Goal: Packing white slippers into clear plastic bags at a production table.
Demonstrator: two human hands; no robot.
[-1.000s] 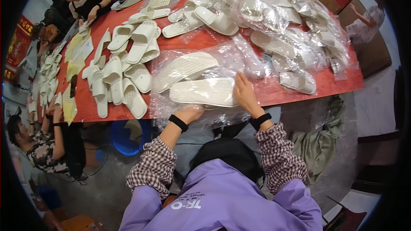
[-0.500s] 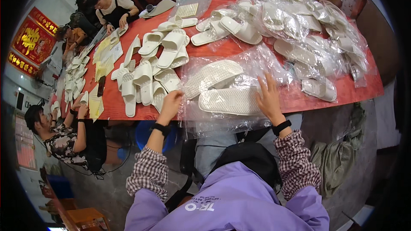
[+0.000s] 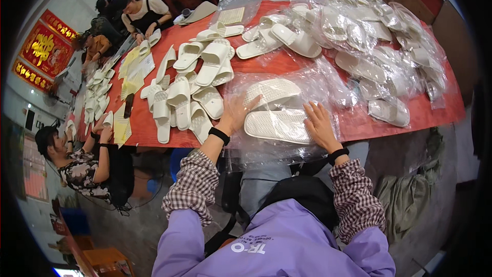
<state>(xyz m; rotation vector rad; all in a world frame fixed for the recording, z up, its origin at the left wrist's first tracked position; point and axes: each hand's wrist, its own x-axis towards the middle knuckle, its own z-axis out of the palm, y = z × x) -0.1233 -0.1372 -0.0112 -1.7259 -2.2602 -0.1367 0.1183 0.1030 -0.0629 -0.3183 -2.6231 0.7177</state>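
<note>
In front of me, two off-white slippers lie soles up inside a see-through plastic bag at the table's near edge. The farther slipper is slightly slanted; the nearer slipper lies almost straight across. My left hand rests on the left side of the bag, fingers outstretched and touching the end of the farther slipper. On the other side, my right hand lies with fingers spread over the right end of the nearer slipper. Neither hand grips anything.
Loose slippers are heaped left of the bag. Bagged slippers pile up on the right of the red table. Yellow sheets and a dark phone-like object lie farther left. A co-worker sits at left, others beyond.
My left hand has moved right, from the bag's left edge onto the bag beside the slippers, and its fingers have straightened. My right hand stays at the slippers' right end.
</note>
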